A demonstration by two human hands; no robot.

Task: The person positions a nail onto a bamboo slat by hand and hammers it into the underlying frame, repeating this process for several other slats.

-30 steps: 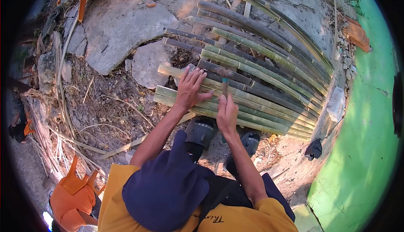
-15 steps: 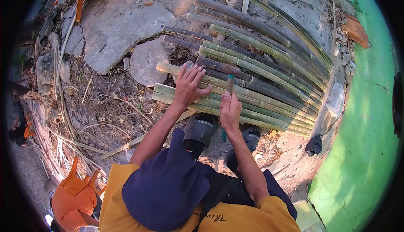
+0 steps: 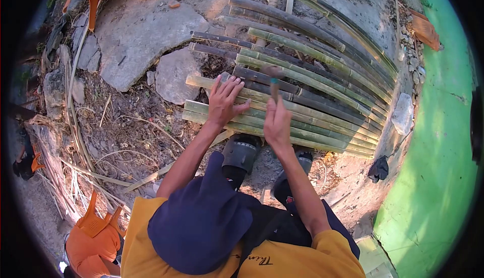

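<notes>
Fingers of the left hand splay wide, flat on the bamboo, at its near-left slats. Right hand wraps tight round the hammer, wrist cocked, head blurred just above the bamboo.

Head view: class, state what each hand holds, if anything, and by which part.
The right hand grips a hammer by the lower end of its handle. The left hand holds nothing; it lies flat on the bamboo slats.
</notes>
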